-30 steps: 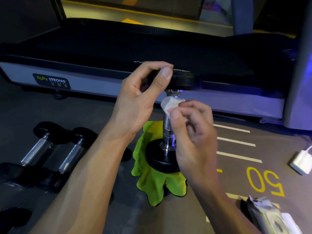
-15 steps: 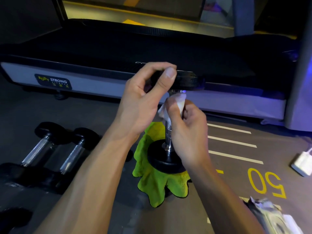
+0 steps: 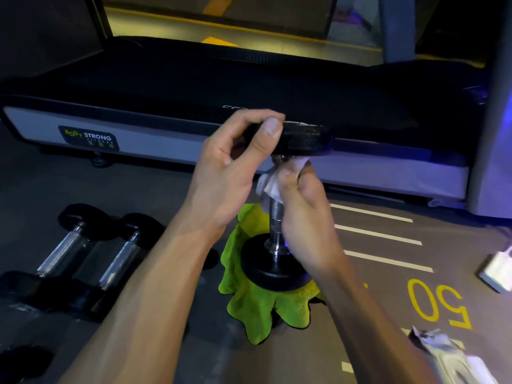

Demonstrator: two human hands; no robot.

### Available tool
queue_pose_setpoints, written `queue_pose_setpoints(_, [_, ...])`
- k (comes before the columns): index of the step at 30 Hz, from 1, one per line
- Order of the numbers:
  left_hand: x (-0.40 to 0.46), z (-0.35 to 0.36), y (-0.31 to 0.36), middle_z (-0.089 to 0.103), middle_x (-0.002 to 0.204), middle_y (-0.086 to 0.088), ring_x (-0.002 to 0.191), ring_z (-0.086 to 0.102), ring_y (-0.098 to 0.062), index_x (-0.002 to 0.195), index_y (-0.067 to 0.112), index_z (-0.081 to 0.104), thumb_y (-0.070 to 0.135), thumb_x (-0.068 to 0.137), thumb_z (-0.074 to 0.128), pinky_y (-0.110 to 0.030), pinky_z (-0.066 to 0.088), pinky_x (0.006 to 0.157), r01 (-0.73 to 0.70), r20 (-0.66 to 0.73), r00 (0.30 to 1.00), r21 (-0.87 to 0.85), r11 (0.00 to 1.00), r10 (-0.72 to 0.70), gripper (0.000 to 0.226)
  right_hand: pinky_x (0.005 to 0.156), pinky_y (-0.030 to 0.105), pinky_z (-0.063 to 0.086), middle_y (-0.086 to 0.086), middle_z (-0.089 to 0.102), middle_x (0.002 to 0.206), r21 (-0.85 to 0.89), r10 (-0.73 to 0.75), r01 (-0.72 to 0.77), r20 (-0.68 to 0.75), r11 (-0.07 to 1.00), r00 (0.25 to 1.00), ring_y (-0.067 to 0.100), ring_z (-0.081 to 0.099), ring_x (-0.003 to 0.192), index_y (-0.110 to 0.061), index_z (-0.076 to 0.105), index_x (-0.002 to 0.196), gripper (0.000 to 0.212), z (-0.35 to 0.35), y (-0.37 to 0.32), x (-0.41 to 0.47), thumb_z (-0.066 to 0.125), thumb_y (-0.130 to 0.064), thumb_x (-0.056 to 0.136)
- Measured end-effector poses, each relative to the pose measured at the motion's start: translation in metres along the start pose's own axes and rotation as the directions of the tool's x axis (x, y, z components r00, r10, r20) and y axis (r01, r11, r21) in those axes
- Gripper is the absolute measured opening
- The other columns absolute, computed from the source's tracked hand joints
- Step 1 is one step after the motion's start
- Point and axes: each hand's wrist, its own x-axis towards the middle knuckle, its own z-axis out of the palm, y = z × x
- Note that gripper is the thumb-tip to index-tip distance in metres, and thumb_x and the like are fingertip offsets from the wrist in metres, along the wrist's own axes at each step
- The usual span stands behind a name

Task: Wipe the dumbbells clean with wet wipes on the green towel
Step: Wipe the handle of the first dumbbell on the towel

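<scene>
One dumbbell stands upright on the green towel.
Left hand grips its top; right hand pinches a wet wipe round the handle.

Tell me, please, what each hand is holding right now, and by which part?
The left hand grips the upright black-and-chrome dumbbell by its top weight head; the right hand presses a crumpled white wet wipe around the upper handle.

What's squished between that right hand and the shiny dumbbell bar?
A white wet wipe, seen in the head view: the right hand presses it against the dumbbell handle.
</scene>
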Motion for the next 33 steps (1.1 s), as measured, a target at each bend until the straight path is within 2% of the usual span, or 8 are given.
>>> queue_pose_setpoints(4, [-0.001,0.002,0.002,0.070,0.121,-0.009,0.108,0.065,-0.003,0.118,0.013,0.070,0.023,0.105,0.059,-0.016,0.049,0.092,-0.013,-0.004,1.000,0.032,0.999,0.013,0.020,0.067,0.034,0.046,-0.003,0.066,0.075,-0.329,-0.049,0.013,-0.102,0.944,0.994,0.016,0.063,0.071,-0.014,0.053,0.093,0.032,0.005,-0.008,0.001,0.038,-0.036,0.110])
queue_pose_setpoints(8, [0.003,-0.003,0.000,0.070,0.121,-0.010,0.108,0.066,-0.005,0.117,0.015,0.071,0.024,0.106,0.059,-0.019,0.050,0.095,-0.007,-0.012,1.000,0.046,0.999,0.008,0.019,0.058,0.026,0.050,0.014,0.064,0.056,-0.133,0.014,-0.001,0.098,0.991,0.995,0.023,0.063,0.054,0.000,0.054,0.063,0.068,-0.013,-0.014,0.010,0.028,-0.039,0.113])
queue_pose_setpoints(14, [0.006,0.001,-0.004,0.072,0.111,-0.007,0.104,0.067,-0.010,0.116,0.013,0.070,0.025,0.106,0.059,-0.026,0.053,0.092,0.019,-0.025,1.000,0.008,1.000,-0.018,0.019,0.067,0.039,0.046,0.014,0.067,0.070,0.380,0.361,-0.354,0.054,0.854,0.931,0.025,0.060,0.062,-0.010,0.076,0.073,0.051,-0.006,-0.017,0.015,0.039,-0.024,0.106])
queue_pose_setpoints(18, [0.007,0.005,0.000,0.070,0.110,0.001,0.101,0.064,-0.002,0.117,0.011,0.071,0.023,0.106,0.059,-0.018,0.050,0.092,0.008,-0.039,0.999,0.042,0.999,-0.006,0.020,0.060,0.031,0.038,0.006,0.051,0.074,0.336,0.334,-0.281,-0.113,0.899,0.936,0.019,0.043,0.071,-0.010,0.061,0.087,0.023,0.001,-0.039,0.000,0.047,-0.019,0.104])
queue_pose_setpoints(21, [0.004,0.004,0.002,0.070,0.111,0.000,0.101,0.064,0.000,0.117,0.012,0.071,0.023,0.106,0.058,-0.015,0.049,0.090,0.002,-0.042,0.999,0.066,0.998,0.001,0.020,0.054,0.019,0.040,-0.001,0.048,0.077,0.233,0.286,-0.254,-0.116,0.939,0.951,0.009,0.043,0.068,-0.002,0.059,0.093,0.027,0.003,-0.048,-0.020,0.050,-0.025,0.106])
queue_pose_setpoints(26, [0.003,0.006,0.003,0.072,0.112,0.004,0.101,0.066,-0.005,0.117,0.019,0.071,0.030,0.106,0.059,-0.022,0.052,0.087,0.025,-0.048,0.999,0.089,0.996,-0.020,0.020,0.103,0.035,0.049,-0.006,0.071,0.122,0.028,0.024,-0.019,-0.213,0.999,0.977,0.008,0.064,0.117,-0.022,0.064,0.131,0.031,0.016,-0.039,-0.030,0.040,-0.018,0.110])
queue_pose_setpoints(30, [0.001,0.006,0.004,0.072,0.113,0.002,0.103,0.067,-0.006,0.118,0.017,0.071,0.029,0.106,0.059,-0.021,0.053,0.090,0.010,-0.049,0.999,0.104,0.994,-0.005,0.020,0.069,0.020,0.045,-0.015,0.066,0.080,-0.042,0.023,-0.041,-0.366,0.998,0.930,-0.001,0.058,0.072,-0.015,0.065,0.104,0.019,0.024,-0.028,-0.015,0.047,-0.020,0.108])
queue_pose_setpoints(33, [0.000,0.005,0.003,0.072,0.120,-0.001,0.112,0.068,-0.011,0.118,0.016,0.071,0.027,0.106,0.060,-0.024,0.054,0.096,0.009,-0.042,0.999,0.087,0.996,-0.006,0.020,0.063,0.016,0.041,-0.011,0.065,0.078,-0.050,0.047,-0.069,-0.351,0.996,0.935,-0.001,0.056,0.067,-0.016,0.062,0.097,0.022,0.022,-0.020,-0.008,0.045,-0.022,0.109])
